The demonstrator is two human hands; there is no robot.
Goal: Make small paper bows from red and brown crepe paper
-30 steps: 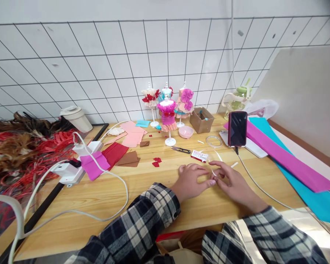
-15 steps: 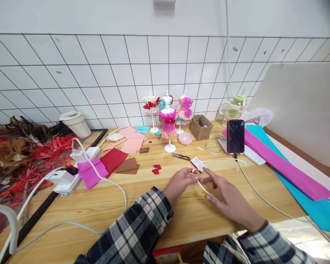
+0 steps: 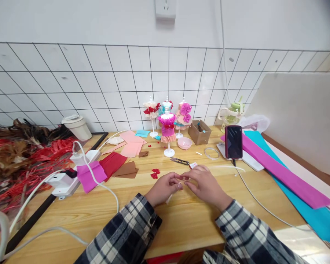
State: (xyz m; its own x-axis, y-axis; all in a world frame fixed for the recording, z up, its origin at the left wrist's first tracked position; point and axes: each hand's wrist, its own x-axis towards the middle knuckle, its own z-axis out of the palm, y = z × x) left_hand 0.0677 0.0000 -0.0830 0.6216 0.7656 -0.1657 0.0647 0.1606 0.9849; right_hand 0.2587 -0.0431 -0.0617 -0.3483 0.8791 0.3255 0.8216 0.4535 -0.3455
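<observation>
Both my hands meet over the front middle of the wooden table (image 3: pixel 104 205). My left hand (image 3: pixel 165 187) and my right hand (image 3: pixel 205 185) pinch a thin white strip (image 3: pixel 181 182) between their fingertips; its loose end trails toward me at the left. Just behind my right hand a small red-and-white box (image 3: pixel 194 165) lies partly hidden. A little red paper bow (image 3: pixel 154 173) sits to the left of my left hand. Small scissors (image 3: pixel 180 160) lie behind the hands.
Three small mannequins in paper dresses (image 3: pixel 167 123) stand at the back by a cardboard box (image 3: pixel 200 132) and pink bowl (image 3: pixel 184 143). Folded coloured paper (image 3: pixel 112 161) and a power strip (image 3: pixel 63 179) lie left. A phone (image 3: pixel 233 142) and magenta and blue sheets (image 3: pixel 286 174) occupy the right.
My right hand has closed in from spread fingers to a pinch beside my left hand. Both hands have moved left and nearer me, and the view has tipped up.
</observation>
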